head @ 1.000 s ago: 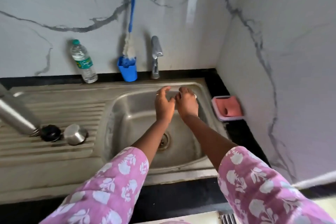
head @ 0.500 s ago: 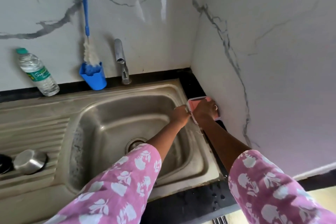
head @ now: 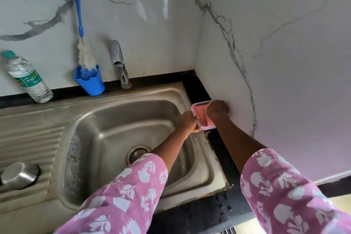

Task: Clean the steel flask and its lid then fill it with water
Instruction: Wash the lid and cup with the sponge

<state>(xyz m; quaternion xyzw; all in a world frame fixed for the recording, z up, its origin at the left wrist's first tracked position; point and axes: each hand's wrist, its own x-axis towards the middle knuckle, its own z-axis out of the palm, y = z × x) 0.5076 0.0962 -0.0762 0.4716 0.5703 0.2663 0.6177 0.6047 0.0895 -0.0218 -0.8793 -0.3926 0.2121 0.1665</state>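
Observation:
The steel flask is out of view. Its steel lid (head: 19, 175) lies dome-up on the draining board at the lower left. Both my hands are at a pink soap dish (head: 201, 119) on the black counter in the right corner. My left hand (head: 187, 121) grips the dish's left edge. My right hand (head: 217, 108) sits over the dish with fingers curled down onto the pink scrub pad inside; the fingertips are hidden.
The steel sink (head: 106, 108) lies below my arms, its drain (head: 137, 153) open. The tap (head: 118, 62) stands behind it, with no water running. A blue bottle brush in a blue cup (head: 89, 80) and a plastic water bottle (head: 26, 77) lean against the marble wall.
My hands left the middle of the sink and moved right to the pink soap dish. The view swung right, so the flask dropped out of sight.

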